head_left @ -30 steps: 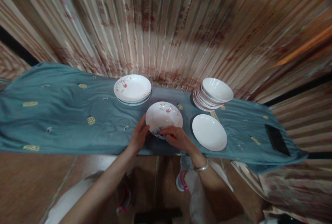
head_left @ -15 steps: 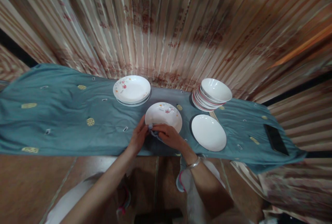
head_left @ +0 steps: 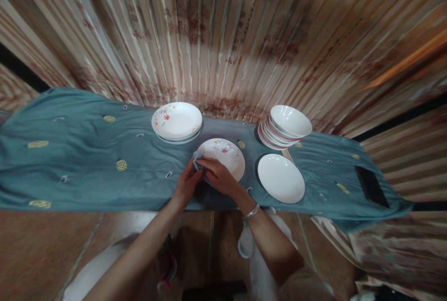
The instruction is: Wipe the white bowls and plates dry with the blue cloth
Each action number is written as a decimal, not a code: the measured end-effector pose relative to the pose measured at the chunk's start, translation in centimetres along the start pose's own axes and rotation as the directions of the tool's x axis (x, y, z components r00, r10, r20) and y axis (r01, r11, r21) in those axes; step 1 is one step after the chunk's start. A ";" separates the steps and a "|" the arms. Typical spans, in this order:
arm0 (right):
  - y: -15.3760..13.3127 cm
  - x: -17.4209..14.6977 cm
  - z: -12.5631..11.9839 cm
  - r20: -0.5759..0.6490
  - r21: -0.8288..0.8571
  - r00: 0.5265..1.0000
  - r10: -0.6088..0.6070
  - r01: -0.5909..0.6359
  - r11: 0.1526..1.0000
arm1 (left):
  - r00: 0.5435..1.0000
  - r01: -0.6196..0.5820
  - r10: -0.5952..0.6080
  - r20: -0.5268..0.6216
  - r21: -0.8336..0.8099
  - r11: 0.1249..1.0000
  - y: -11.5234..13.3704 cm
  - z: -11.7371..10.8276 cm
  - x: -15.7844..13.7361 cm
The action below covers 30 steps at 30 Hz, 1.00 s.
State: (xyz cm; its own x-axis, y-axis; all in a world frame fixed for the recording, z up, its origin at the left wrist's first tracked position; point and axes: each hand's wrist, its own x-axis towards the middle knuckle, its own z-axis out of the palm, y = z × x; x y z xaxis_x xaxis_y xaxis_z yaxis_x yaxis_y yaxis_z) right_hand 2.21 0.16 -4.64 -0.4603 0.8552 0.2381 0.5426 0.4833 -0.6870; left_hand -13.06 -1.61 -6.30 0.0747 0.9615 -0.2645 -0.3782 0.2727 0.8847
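A white plate (head_left: 230,154) with small flowers near its far rim is in the middle of the table, its near left part hidden by my hands. My left hand (head_left: 186,183) is closed at the plate's left edge, the fingertips partly covered. In my right hand (head_left: 220,175) is a bunched blue-grey cloth (head_left: 196,157), pressed against the left rim close to my left fingers. Behind and to the left stands a stack of flowered plates (head_left: 178,122). A plain white plate (head_left: 281,178) lies on the right, apart from both hands.
Several nested white bowls (head_left: 284,126) with reddish bands stand at the back right. A dark phone-like slab (head_left: 371,186) lies near the right end. Teal cloth (head_left: 87,152) covers the table, and a pleated curtain (head_left: 216,40) hangs right behind it.
My right hand and the cloth have moved left and away from me along the plate's rim. My left hand stays at the left edge. The stacks have not moved.
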 end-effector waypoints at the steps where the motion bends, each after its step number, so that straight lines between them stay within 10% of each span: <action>1: 0.1 0.2 0.1 -0.007 -0.013 1.000 -0.006 0.006 1.000 | 1.000 -0.019 0.019 0.015 0.008 1.000 0.0 0.0 0.0; 30: 3.0 1.5 -1.5 -0.069 -0.350 0.990 0.124 -0.141 0.926 | 0.996 0.012 -0.014 0.085 0.022 1.000 0.6 0.1 -0.3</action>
State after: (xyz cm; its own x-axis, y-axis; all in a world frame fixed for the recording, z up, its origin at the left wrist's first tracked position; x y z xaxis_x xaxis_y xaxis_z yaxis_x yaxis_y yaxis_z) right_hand 4.19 3.12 -5.31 -0.3394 0.9196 0.1979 0.8131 0.3926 -0.4298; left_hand -13.20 -1.76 -5.65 0.1585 0.9569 -0.2434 -0.3572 0.2853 0.8894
